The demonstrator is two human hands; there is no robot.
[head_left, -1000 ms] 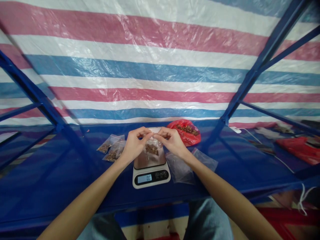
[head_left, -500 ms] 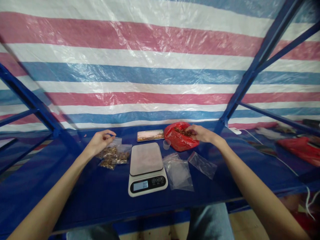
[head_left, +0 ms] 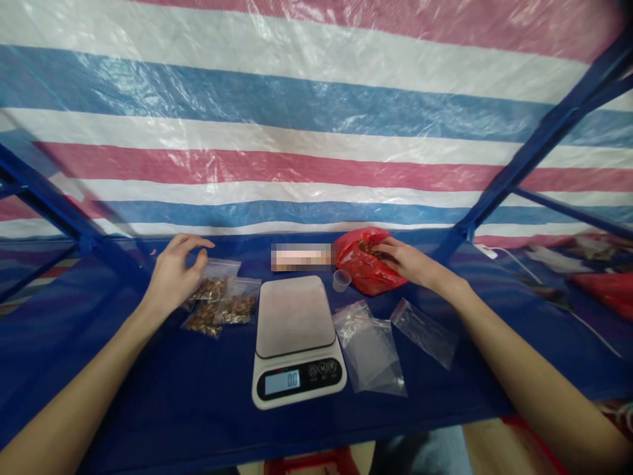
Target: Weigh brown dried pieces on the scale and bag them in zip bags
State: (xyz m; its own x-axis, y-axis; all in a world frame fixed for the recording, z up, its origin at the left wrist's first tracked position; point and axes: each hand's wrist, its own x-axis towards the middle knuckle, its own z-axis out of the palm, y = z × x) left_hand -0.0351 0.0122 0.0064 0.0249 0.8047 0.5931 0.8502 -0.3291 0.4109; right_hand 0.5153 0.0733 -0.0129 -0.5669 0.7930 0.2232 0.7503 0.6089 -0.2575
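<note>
Off the scale (head_left: 295,313) now, the left hand (head_left: 173,274) is by the filled bags (head_left: 220,305), the right hand (head_left: 410,262) at the red bag (head_left: 370,280).

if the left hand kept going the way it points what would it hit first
Probably the clear zip bag of brown pieces just ahead of the left hand. Its fingers are close to the bag's top edge, but the height is unclear, so the hand might pass over it.

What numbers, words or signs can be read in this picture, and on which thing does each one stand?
"0.0" on the display of the digital kitchen scale.
The markings on the scale's round buttons are too small to read.
No other text can be read.
</note>
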